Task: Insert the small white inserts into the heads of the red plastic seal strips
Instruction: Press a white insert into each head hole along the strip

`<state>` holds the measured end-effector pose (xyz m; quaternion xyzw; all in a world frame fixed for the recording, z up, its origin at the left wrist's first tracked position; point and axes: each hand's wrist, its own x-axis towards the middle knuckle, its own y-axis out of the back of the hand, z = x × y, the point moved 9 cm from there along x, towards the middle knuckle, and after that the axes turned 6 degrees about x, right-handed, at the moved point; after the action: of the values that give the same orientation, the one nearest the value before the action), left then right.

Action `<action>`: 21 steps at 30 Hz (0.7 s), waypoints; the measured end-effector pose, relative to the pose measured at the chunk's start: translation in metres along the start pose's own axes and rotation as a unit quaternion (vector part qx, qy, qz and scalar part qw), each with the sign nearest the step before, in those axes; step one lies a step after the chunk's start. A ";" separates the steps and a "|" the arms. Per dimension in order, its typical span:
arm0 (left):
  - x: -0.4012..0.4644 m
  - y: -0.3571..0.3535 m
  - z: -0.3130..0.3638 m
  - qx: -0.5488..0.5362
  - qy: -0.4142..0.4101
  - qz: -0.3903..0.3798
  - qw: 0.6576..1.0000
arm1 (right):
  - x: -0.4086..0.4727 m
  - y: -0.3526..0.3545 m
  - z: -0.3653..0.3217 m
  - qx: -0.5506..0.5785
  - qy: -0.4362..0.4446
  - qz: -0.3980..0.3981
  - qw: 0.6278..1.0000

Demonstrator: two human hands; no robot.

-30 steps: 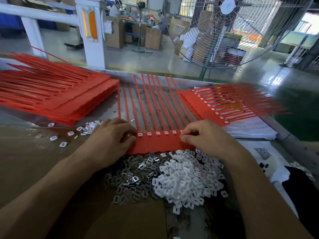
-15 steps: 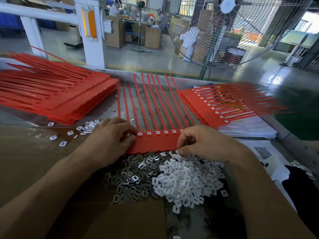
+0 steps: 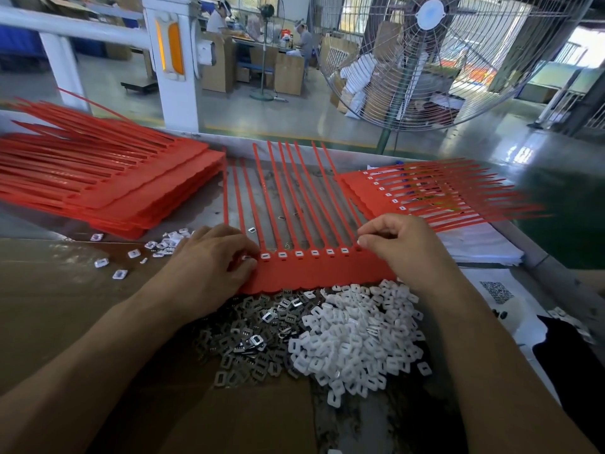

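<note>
A big stack of red seal strips (image 3: 108,188) sat on the left of the bench, and a second fanned batch (image 3: 435,194), its heads already showing white inserts, lay on white sheets at the right. Right in front of the person, a heap of metal clips (image 3: 252,332) butted against a heap of white inserts (image 3: 357,339), both spilling across the brown cardboard (image 3: 65,306). A few stray inserts (image 3: 131,257) lay scattered near the left stack. Behind the bench stood a large caged fan (image 3: 458,57).

The row of joined seal strips (image 3: 314,273) lay flat between the hands, tails pointing away, six heads in the middle showing white inserts. The leftmost heads were covered by the left hand (image 3: 209,270), so their state was hard to tell. That hand lay on the row's left end, fingers curled down and pressing on it. The right hand (image 3: 402,247) was at the rightmost head, fingers bunched tight with thumb and forefinger pinched together over it; whether an insert sat in that pinch couldn't be made out.
</note>
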<state>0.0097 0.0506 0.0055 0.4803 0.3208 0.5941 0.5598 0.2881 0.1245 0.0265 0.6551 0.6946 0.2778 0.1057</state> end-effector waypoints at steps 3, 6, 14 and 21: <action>0.000 -0.001 0.000 0.004 0.000 -0.002 1.000 | 0.003 0.015 0.009 -0.017 -0.017 0.061 0.998; 0.001 -0.001 0.000 0.003 0.000 -0.001 1.000 | 0.004 0.017 0.018 -0.027 -0.035 0.073 0.996; 0.000 -0.001 0.000 -0.001 -0.004 0.003 1.000 | 0.005 0.001 0.022 -0.050 -0.043 0.044 0.997; 0.000 -0.001 0.000 0.004 -0.003 0.001 1.000 | 0.006 -0.010 0.013 -0.088 -0.032 0.033 0.995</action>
<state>0.0101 0.0513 0.0042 0.4848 0.3208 0.5922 0.5580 0.2855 0.1335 0.0124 0.6745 0.6418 0.3196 0.1759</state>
